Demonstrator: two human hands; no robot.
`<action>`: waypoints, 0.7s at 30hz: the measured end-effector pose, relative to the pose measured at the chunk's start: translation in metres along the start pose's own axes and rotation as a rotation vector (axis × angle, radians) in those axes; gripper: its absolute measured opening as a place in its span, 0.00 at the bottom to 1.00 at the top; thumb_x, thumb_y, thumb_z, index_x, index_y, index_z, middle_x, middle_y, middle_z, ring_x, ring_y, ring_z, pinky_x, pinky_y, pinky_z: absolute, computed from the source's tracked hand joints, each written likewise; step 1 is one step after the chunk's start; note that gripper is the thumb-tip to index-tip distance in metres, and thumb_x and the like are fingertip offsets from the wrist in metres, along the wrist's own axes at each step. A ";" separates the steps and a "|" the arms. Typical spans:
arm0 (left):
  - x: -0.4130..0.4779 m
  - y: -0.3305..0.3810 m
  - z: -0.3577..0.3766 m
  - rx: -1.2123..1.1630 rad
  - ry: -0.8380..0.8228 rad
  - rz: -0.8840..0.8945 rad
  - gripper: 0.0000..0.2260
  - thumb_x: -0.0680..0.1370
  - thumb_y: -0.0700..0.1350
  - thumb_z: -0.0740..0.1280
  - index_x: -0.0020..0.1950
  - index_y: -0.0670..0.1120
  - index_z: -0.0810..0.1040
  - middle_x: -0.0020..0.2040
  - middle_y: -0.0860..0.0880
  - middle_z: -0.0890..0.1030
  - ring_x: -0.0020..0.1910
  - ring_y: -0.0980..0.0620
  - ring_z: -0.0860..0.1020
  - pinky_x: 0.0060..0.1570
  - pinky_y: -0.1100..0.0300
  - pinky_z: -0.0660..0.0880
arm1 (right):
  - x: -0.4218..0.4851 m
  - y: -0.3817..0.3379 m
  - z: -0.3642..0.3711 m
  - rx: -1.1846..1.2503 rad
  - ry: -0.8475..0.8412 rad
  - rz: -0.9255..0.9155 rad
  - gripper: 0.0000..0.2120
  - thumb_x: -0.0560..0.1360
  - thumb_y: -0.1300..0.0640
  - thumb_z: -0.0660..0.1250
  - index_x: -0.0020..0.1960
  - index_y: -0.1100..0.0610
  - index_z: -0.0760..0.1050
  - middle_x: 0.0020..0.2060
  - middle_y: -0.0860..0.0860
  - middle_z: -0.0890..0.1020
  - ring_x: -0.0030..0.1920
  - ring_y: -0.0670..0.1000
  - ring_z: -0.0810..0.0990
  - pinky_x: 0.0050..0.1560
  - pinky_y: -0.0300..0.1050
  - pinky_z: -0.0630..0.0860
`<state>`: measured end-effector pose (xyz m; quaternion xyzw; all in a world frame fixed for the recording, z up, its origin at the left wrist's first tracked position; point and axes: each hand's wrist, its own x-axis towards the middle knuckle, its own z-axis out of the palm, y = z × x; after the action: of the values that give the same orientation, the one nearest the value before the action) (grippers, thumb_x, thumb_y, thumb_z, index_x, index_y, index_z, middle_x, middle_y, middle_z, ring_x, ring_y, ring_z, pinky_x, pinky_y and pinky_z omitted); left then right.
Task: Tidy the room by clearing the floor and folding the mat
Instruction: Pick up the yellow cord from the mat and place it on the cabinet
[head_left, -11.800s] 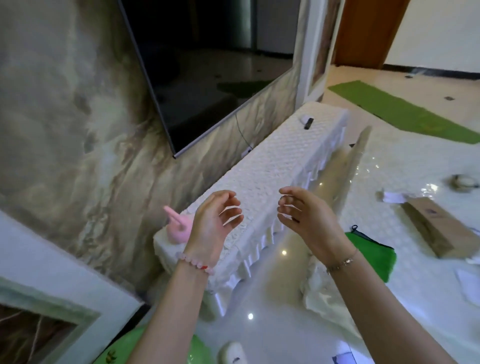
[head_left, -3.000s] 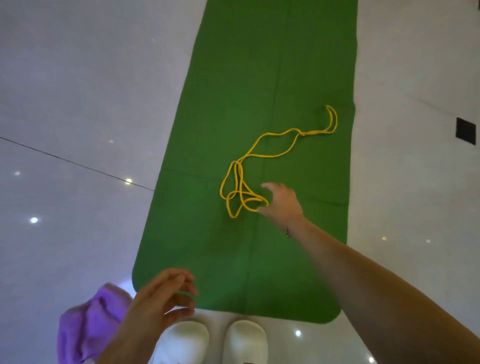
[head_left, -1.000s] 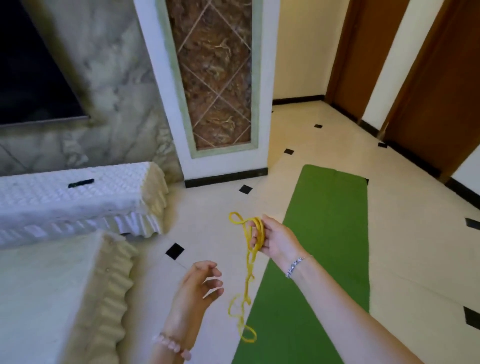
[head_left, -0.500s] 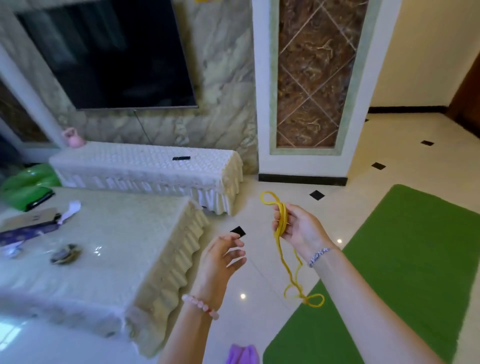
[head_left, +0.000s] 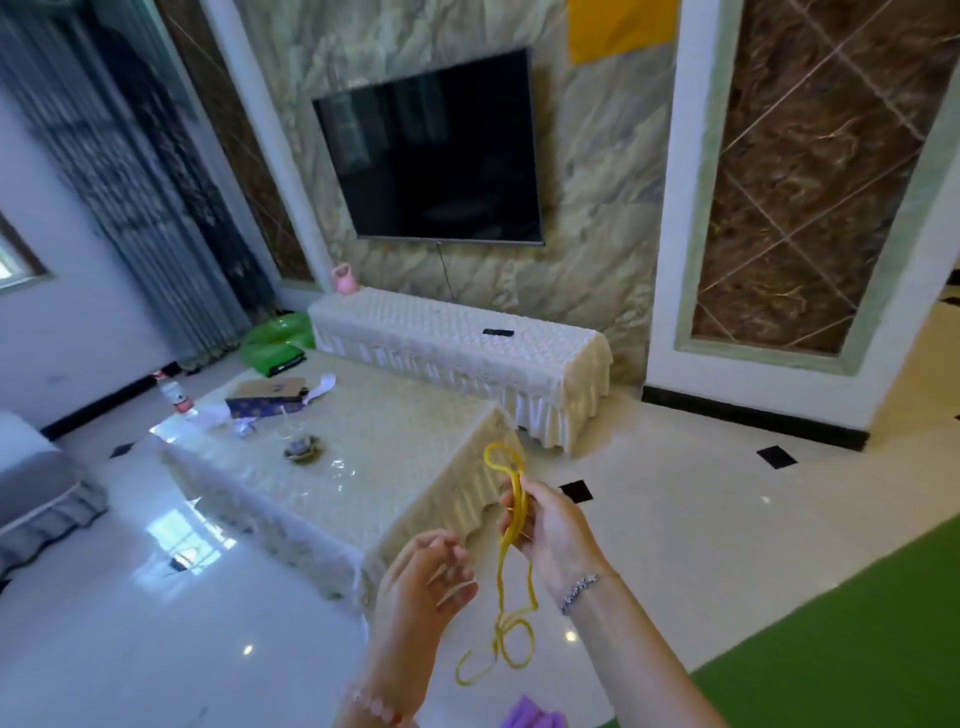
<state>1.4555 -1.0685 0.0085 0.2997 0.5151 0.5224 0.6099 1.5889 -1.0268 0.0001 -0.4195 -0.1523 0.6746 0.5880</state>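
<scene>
The green mat (head_left: 857, 623), which filled the view three seconds ago with the yellow cord (head_left: 516, 501) lying on it, now shows only as a wedge cut off by the lower right corner. What shows of it is bare, so it looks ready for folding. The cloth-covered low table (head_left: 395, 467) has swung to centre left, a likely place to put the cord down. The cord is off the floor: the right hand (head_left: 550, 530), at centre frame, grips its gathered loops and the tail dangles below. The left hand (head_left: 415, 587), just beside that tail, has loosely curled fingers and holds nothing. The clutter (head_left: 260, 400) at the table's far end is blurred. A purple thing (head_left: 530, 716) at the bottom edge, perhaps cloth, is mostly cropped.
</scene>
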 end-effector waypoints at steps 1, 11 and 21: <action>-0.006 0.003 -0.012 -0.013 0.016 0.014 0.08 0.78 0.37 0.58 0.43 0.43 0.75 0.29 0.51 0.78 0.27 0.56 0.75 0.31 0.63 0.75 | -0.003 0.007 0.010 -0.016 -0.017 0.017 0.12 0.79 0.60 0.58 0.44 0.60 0.77 0.30 0.52 0.75 0.26 0.47 0.73 0.34 0.40 0.69; -0.049 0.039 -0.171 -0.150 0.187 0.070 0.08 0.78 0.38 0.59 0.43 0.42 0.76 0.32 0.48 0.77 0.28 0.54 0.77 0.38 0.58 0.72 | -0.041 0.121 0.137 -0.228 -0.202 0.155 0.11 0.79 0.59 0.59 0.46 0.62 0.78 0.31 0.53 0.77 0.30 0.49 0.76 0.33 0.39 0.74; -0.075 0.097 -0.342 -0.192 0.302 0.203 0.08 0.79 0.38 0.58 0.45 0.43 0.76 0.36 0.49 0.78 0.34 0.53 0.77 0.39 0.60 0.74 | -0.070 0.230 0.280 -0.382 -0.403 0.115 0.13 0.79 0.59 0.58 0.45 0.63 0.79 0.32 0.53 0.79 0.30 0.50 0.78 0.39 0.43 0.76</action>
<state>1.1077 -1.1721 0.0207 0.2090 0.5157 0.6667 0.4959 1.2240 -1.0709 0.0343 -0.3881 -0.3663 0.7358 0.4169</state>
